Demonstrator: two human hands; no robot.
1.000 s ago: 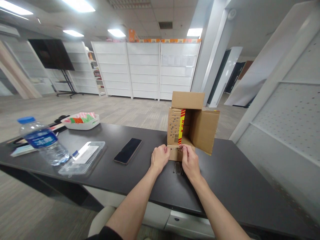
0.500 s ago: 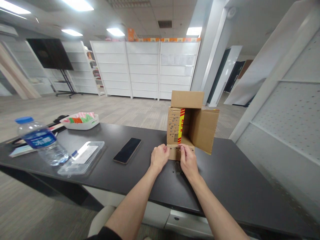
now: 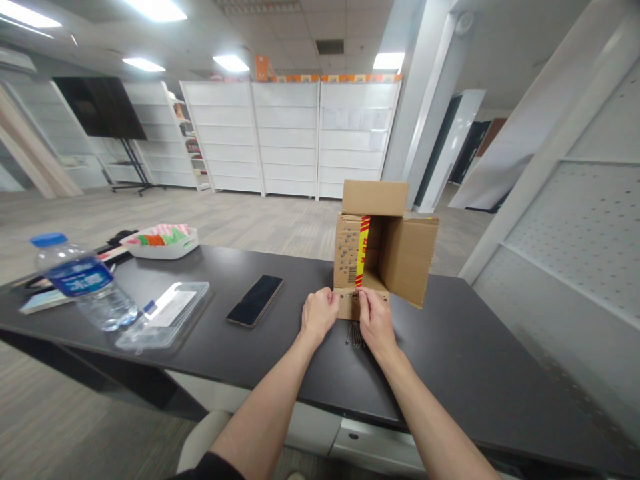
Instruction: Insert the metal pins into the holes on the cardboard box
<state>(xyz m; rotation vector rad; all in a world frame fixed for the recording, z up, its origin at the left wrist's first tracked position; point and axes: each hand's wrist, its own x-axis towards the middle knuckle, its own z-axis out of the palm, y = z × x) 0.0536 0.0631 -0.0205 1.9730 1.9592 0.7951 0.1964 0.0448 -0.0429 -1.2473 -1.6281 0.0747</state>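
A cardboard box [image 3: 420, 257] stands on the desk with its opening facing me and its flaps spread. The left flap [image 3: 347, 243] is dotted with small grey marks or heads and has a yellow and red tape strip. My left hand [image 3: 320, 317] is closed at the left edge of the lower flap [image 3: 349, 308], fingers curled round it. At that flap's upper right, my right hand [image 3: 376, 319] pinches with thumb and forefinger; what sits between them is too small to make out. Several thin metal screws or nails [image 3: 355, 335] lie just below the flap.
A phone [image 3: 255, 301] lies left of my hands on the dark desk [image 3: 465, 360]. Farther left are a clear plastic case [image 3: 167, 317], a water bottle [image 3: 83, 283] with a blue cap and a white basket [image 3: 165, 249] with colourful contents. A perforated white panel [image 3: 585, 220] borders the right.
My right hand has shifted very slightly left at the lower flap. The left hand, the box and the metal pieces look unmoved.
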